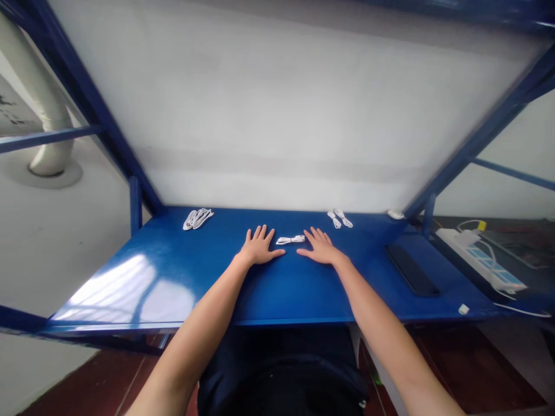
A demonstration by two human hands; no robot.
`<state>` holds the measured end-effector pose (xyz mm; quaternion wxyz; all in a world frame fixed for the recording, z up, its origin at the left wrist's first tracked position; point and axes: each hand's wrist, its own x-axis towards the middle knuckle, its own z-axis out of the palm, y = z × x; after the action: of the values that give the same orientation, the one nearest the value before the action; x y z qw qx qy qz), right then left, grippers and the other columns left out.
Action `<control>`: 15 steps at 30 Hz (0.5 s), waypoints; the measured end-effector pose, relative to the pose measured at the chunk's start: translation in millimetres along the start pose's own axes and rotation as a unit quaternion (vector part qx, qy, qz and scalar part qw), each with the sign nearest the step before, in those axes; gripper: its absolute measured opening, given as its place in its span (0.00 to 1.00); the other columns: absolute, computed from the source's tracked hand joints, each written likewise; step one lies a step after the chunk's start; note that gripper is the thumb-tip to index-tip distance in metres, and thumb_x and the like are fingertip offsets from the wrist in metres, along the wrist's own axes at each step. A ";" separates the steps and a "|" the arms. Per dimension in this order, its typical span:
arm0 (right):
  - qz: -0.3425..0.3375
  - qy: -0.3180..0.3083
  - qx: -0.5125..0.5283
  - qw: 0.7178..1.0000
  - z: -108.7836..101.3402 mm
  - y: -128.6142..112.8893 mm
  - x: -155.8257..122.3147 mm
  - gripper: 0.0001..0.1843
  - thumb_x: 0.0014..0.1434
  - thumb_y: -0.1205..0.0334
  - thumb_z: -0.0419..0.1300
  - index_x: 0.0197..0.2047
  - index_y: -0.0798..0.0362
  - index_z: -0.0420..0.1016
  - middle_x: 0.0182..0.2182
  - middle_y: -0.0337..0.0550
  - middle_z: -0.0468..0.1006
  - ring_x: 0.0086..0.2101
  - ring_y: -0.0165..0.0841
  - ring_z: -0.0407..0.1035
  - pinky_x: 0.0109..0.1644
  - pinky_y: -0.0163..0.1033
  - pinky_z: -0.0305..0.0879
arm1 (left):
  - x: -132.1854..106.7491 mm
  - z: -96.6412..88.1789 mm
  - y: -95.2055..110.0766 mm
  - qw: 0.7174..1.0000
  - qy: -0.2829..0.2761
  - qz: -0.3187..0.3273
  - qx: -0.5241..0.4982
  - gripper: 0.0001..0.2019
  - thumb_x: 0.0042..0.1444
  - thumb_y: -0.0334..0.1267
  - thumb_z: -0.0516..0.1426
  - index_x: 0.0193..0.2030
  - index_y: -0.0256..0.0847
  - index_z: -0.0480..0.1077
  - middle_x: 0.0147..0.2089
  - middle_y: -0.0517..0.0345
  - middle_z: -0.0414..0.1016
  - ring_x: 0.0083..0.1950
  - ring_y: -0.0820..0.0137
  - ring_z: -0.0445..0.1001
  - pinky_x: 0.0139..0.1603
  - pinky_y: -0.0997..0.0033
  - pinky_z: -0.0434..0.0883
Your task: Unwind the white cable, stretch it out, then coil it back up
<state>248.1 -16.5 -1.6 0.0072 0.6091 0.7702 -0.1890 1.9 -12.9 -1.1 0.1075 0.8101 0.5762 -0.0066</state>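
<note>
My left hand point(259, 247) lies flat on the blue table point(182, 271), palm down, fingers spread, holding nothing. My right hand point(319, 247) rests the same way a short distance to its right, also open. Between the two hands, just beyond the fingertips, lies a small coiled white cable point(290, 239); neither hand touches it. A larger bundle of white cable point(198, 218) sits at the back left of the table. Another white cable bundle point(340, 218) lies at the back right, beyond my right hand.
A black flat bar point(411, 270) lies on the table's right side, a small white object point(395, 214) near the back right corner, a small white piece point(463, 309) at the front right edge. A white power strip point(481, 260) sits on the neighbouring surface. Blue frame posts flank the white wall.
</note>
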 end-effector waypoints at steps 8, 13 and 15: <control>-0.007 0.009 0.006 1.000 -0.3 -1.5 -0.2 0.55 0.50 0.23 0.41 0.71 0.50 0.37 0.70 0.46 0.31 0.67 0.47 0.24 0.68 0.52 0.27 | 2.1 2.5 -1.8 1.000 0.005 0.003 -0.006 0.51 0.48 0.75 0.37 0.71 0.40 0.41 0.73 0.44 0.34 0.72 0.51 0.32 0.67 0.44 0.35; -0.009 0.013 0.010 1.000 -0.5 -1.6 -0.5 0.55 0.50 0.23 0.42 0.71 0.50 0.38 0.70 0.47 0.32 0.67 0.47 0.25 0.68 0.53 0.28 | 2.5 2.9 -2.0 1.000 0.008 0.004 -0.009 0.51 0.49 0.74 0.38 0.71 0.40 0.42 0.73 0.44 0.34 0.72 0.51 0.32 0.67 0.44 0.35; -0.008 0.012 0.011 1.000 -0.4 -1.5 -0.4 0.55 0.51 0.23 0.42 0.71 0.50 0.38 0.70 0.47 0.32 0.67 0.48 0.25 0.68 0.53 0.28 | 2.2 2.7 -1.7 1.000 0.007 0.005 -0.009 0.51 0.49 0.74 0.38 0.71 0.39 0.42 0.73 0.43 0.34 0.72 0.51 0.32 0.67 0.43 0.35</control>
<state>246.8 -17.1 -0.7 -0.0103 0.6055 0.7729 -0.1896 1.4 -10.8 -4.2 0.1109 0.8118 0.5733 0.0044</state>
